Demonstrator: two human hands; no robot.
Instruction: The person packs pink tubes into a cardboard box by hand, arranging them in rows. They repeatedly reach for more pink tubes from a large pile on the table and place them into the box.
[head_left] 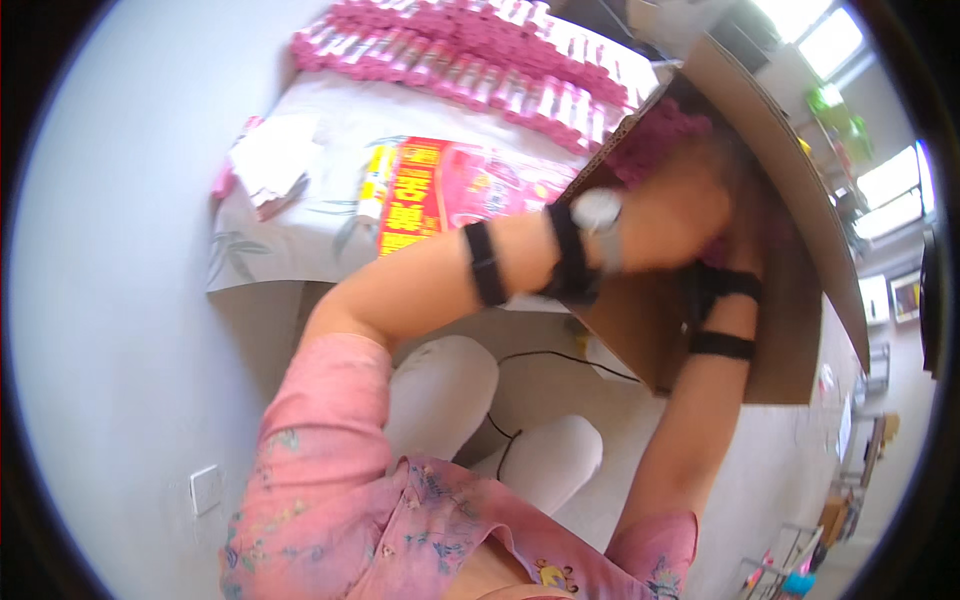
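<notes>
Both my arms reach into an open, tilted cardboard box [625, 335] at the right. My left hand [685, 205], with a watch at its wrist, is smeared by motion beside fluffy pink items [660, 140] inside. Close by and deeper in the box, my right hand [742, 245] is mostly in shadow and blurred. The fingers of both hands cannot be made out, nor whether they hold anything. Dark straps circle both forearms.
Rows of slim clear packets with pink fluffy ends [480, 75] cover the far side of the cloth-covered table [335, 115]. Nearer lie a red and yellow printed package [450, 190] and white papers [275, 155]. A black cable [545, 353] runs below, by my knees.
</notes>
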